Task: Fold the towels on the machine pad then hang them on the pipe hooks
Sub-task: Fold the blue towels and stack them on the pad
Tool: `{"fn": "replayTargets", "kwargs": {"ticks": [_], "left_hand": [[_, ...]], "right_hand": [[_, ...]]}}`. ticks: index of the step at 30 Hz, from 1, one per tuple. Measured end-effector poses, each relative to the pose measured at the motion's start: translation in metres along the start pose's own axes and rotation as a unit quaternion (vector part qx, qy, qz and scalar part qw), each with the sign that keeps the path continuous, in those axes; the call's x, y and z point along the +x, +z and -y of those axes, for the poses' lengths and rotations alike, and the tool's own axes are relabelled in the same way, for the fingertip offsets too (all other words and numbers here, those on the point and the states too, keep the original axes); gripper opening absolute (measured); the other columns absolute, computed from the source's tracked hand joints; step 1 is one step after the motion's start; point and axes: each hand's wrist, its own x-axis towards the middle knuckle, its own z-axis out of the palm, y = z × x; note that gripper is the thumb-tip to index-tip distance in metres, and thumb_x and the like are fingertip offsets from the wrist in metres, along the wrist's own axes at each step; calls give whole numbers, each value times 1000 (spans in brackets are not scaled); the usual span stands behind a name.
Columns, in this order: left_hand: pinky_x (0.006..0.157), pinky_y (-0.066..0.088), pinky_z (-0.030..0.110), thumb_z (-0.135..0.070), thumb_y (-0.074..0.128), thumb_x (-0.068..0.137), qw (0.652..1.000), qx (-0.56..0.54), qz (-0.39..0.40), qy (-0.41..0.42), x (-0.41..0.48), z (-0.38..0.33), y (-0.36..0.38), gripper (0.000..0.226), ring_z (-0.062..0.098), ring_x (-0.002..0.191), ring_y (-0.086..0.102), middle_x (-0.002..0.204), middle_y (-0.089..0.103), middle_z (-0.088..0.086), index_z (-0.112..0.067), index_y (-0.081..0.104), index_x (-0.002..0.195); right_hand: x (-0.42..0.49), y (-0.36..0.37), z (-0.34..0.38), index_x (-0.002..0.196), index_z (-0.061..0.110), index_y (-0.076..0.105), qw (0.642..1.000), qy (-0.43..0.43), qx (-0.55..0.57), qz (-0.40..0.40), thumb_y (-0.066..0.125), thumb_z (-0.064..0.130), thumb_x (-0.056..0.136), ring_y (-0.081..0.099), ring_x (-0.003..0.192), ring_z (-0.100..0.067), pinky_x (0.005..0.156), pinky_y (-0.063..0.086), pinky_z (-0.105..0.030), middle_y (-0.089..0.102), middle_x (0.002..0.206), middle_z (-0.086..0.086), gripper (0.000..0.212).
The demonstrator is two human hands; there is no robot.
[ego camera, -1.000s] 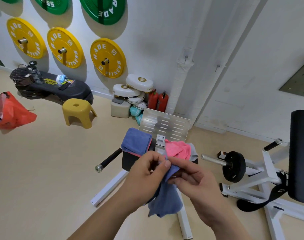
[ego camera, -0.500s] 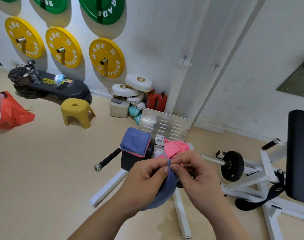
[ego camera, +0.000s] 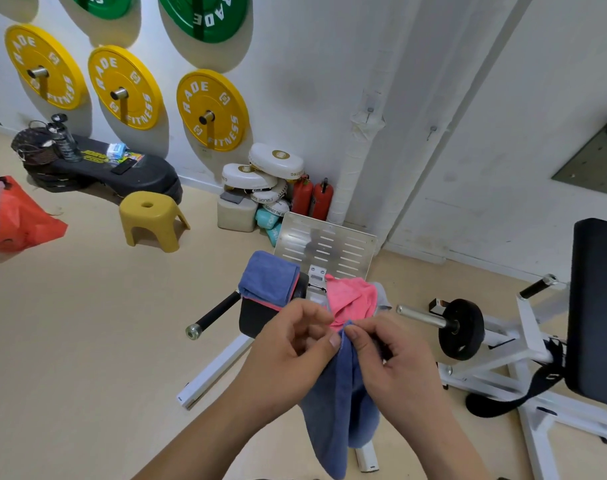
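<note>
A blue towel (ego camera: 336, 410) hangs down between my hands. My left hand (ego camera: 291, 351) and my right hand (ego camera: 395, 358) pinch its top edge together, fingertips almost touching. Beyond them is the black machine pad (ego camera: 257, 313). A folded blue towel with a pink edge (ego camera: 269, 278) lies over the pad's left end, and a crumpled pink towel (ego camera: 350, 297) with a grey one (ego camera: 381, 296) behind it lies on the right end. On the white pipe (ego camera: 360, 140) against the wall I see a small hook (ego camera: 370, 109), and another hook (ego camera: 433, 129) to its right.
A metal footplate (ego camera: 324, 245) stands behind the pad. A black handle bar (ego camera: 213, 313) sticks out left, a weight plate on a bar (ego camera: 461, 329) right. A yellow stool (ego camera: 151, 220), red bag (ego camera: 14, 216), fire extinguishers (ego camera: 312, 199) and yellow wall plates (ego camera: 212, 109) lie farther off.
My hands have lifted the blue towel and brought its top edges together; it now hangs longer and straighter beneath my fingers.
</note>
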Motion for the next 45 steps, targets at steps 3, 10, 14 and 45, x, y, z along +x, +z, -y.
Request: {"fn": "replayTargets", "kwargs": {"ticks": [3, 10, 14, 45], "left_hand": [[71, 54, 21, -12, 75, 90, 997, 60, 27, 47, -2, 6, 2, 17, 10, 75, 66, 83, 74, -6, -28, 73, 90], [71, 54, 20, -14, 81, 82, 983, 138, 1, 123, 3, 15, 11, 20, 10, 79, 66, 86, 71, -13, -29, 71, 91], [72, 53, 29, -21, 74, 86, 971, 158, 63, 165, 7, 18, 17, 4, 17, 78, 63, 82, 68, -8, -24, 71, 86], [57, 38, 23, -43, 51, 85, 848, 464, 217, 137, 88, 85, 198, 28, 12, 65, 50, 74, 50, -7, -22, 53, 66]], "right_hand": [[-1, -2, 1, 78, 30, 65, 1000, 12, -8, 10, 56, 31, 94, 61, 77, -8, 66, 41, -10, 64, 77, 12, 19], [-4, -11, 1, 78, 17, 56, 998, 46, 23, 27, 51, 14, 104, 49, 62, -10, 58, 39, -18, 55, 72, -1, 26], [-8, -16, 1, 80, 11, 56, 997, 53, 47, 27, 51, 12, 104, 49, 68, -19, 61, 41, -22, 54, 73, -5, 24], [7, -204, -139, 92, 21, 55, 960, 174, -20, -217, 43, 26, 108, 54, 68, 3, 62, 43, -8, 61, 77, 4, 21]]}}
